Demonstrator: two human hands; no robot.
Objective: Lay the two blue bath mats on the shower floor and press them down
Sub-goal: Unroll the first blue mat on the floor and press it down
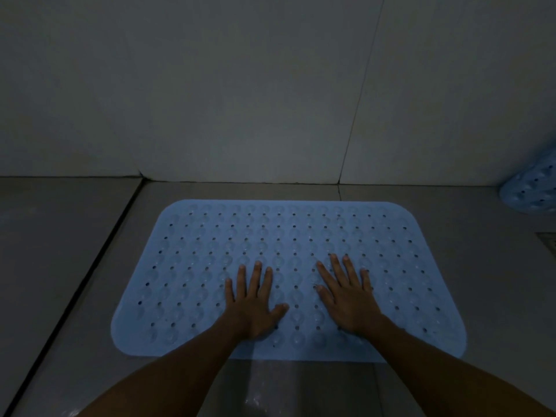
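Right now first blue mat (288, 266) lies flat on the shower floor (75, 266), long axis running left-right across the view, far edge close to the wall (210, 100). Both hands are on its near-centre: left hand (255, 305) and right hand (346, 299), palms down, fingers straight and spread, pressing. Looks like press-down step on mat one; outer ends and far edge probably not yet worked. Second blue mat (532, 188) is at the far right edge of view, seems propped at the wall, not laid. It lies right of both hands, so right hand is nearer for the next pick. Floor drain (547, 240) sits just below it
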